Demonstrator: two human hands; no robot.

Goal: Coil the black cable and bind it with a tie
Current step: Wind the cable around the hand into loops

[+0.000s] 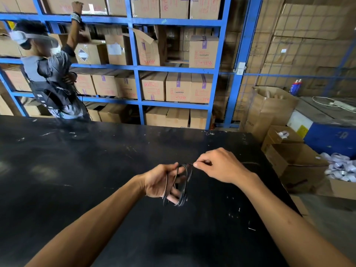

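Above the scuffed black table [96, 170], the left hand [159, 180] grips thin round cable loops [183, 187] while the right hand [219, 166] pinches their top.

black table [96, 170] | scuffed | small white bits [238, 210], possibly scraps

Left hand [160, 181]: forearm bare, reaching in from lower left; fingers curled closed, loops of thin black cable [182, 186] around them. Right hand [219, 166]: forearm bare, entering from lower right; thumb and forefinger pinched shut at the coil's top, remaining fingers folded, knuckles up.
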